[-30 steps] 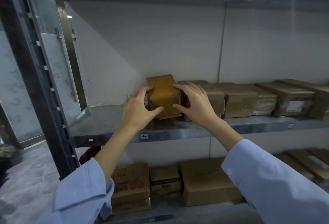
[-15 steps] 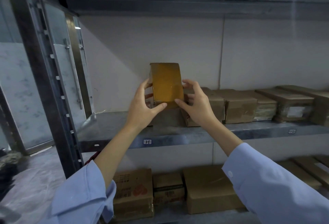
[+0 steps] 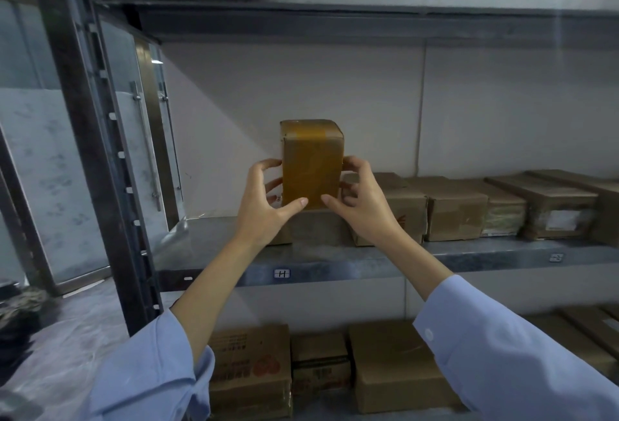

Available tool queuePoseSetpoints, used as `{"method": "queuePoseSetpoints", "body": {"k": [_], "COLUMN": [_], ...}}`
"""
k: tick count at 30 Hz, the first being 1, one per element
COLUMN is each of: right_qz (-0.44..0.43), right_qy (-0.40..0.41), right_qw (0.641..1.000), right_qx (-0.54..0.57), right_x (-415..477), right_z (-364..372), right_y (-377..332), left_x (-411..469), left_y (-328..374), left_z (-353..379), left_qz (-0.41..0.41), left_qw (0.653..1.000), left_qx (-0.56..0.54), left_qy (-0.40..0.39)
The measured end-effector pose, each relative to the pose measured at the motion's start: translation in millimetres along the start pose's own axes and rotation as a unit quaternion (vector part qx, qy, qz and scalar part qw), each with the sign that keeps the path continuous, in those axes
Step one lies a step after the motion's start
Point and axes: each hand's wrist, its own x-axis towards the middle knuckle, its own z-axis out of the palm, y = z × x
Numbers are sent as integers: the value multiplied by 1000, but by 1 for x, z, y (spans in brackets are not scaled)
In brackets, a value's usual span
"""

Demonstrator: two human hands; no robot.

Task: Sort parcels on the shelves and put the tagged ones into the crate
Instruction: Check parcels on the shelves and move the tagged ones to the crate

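Lying on the shelf (image 3: 368, 263) a second ago, the taped parcel (image 3: 311, 166) is now held upright above it, with the row of boxes (image 3: 469, 209) at its 4 o'clock. The fingers (image 3: 266, 163) of the left hand (image 3: 268, 201) and right hand (image 3: 363, 201) pinch its sides, probably to check for a tag.

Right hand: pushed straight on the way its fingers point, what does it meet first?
The taped parcel itself: the right hand has its grip on the parcel's right side, thumb on the front. Beyond the parcel, probably the left hand holding the opposite side; depth is unclear.
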Motion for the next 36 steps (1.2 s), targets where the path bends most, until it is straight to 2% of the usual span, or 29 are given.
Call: {"method": "queuePoseSetpoints", "body": {"k": [3,8,17,26,36], "right_qz": [-10,-11,-6,8,-4], "right_qy": [-4,-14,-23,-19,-14], "right_qw": [1000,999,1000,998,1000], "right_qx": [8,-41,13,55,19], "right_x": [1,-1,-1,-3,-3], "right_z": [1,5,2,9,17], "right_y": [-1,-5,-1,1,0], "left_x": [0,0,-3,-3,-3], "left_y": [2,4,7,-2,-18], "left_z": [-1,-2,-9,-6,-11], "left_qz": [6,8,-1,-27,-3], "left_qw": [1000,1000,1000,1000,1000], "left_qx": [1,22,16,-5,10], "left_qy": [0,-18,-25,1,2]}}
